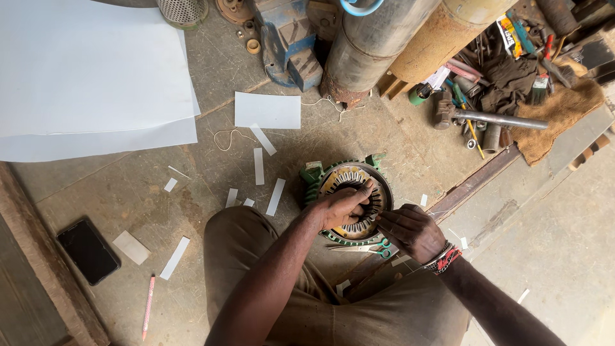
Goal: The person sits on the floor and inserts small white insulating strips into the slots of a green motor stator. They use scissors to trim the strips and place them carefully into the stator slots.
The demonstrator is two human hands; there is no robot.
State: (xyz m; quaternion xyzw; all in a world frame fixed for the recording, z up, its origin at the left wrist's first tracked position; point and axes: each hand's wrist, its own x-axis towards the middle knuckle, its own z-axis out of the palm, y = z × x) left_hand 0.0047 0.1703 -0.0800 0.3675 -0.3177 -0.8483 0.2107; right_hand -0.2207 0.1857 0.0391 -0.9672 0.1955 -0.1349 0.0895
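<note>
Left hand hides stator slots (partly).

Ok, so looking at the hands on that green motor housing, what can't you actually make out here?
All in the head view:
- Lower rim of the green motor housing: covered by the left hand and right hand.
- What the right hand's fingertips pinch at the slots: too small to tell.
- Scissors: partly hidden under the right hand.
- Rusty cylinders: cut off by the top edge.
- Large white sheet: cut off by the left edge.
</note>
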